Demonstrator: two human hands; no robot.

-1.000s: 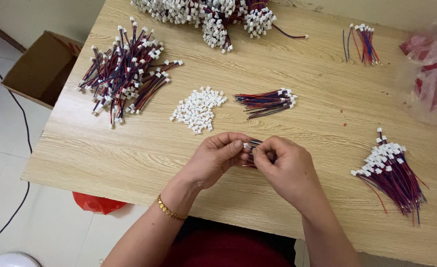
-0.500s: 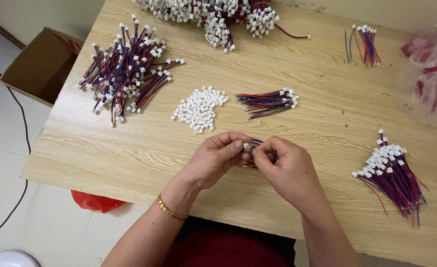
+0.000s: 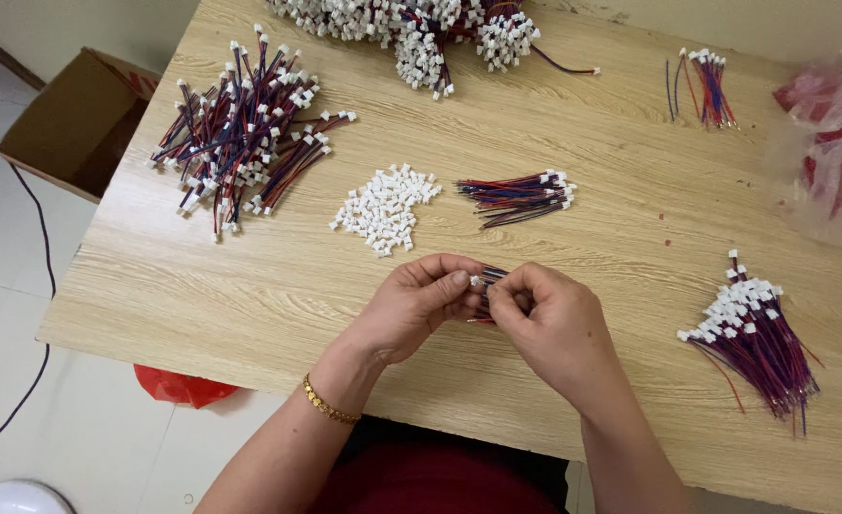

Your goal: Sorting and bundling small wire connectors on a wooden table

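My left hand (image 3: pixel 411 305) and my right hand (image 3: pixel 554 324) meet over the near part of the wooden table (image 3: pixel 249 286). Between their fingertips is a small bundle of red and blue wires (image 3: pixel 485 290) with a small white connector at the top. Both hands pinch it. A gold bracelet (image 3: pixel 327 407) is on my left wrist. Just beyond the hands lies a heap of loose white connectors (image 3: pixel 385 207), and right of it a small bunch of wires with connectors (image 3: pixel 521 195).
A large pile of finished wire leads (image 3: pixel 240 133) lies at the far left, another bunch (image 3: pixel 754 338) at the right, more at the far edge (image 3: pixel 421 29). A plastic bag (image 3: pixel 835 143) sits far right. A cardboard box (image 3: pixel 78 119) stands on the floor.
The hands stay in the same place; only the fingers shift slightly on the wire bundle.
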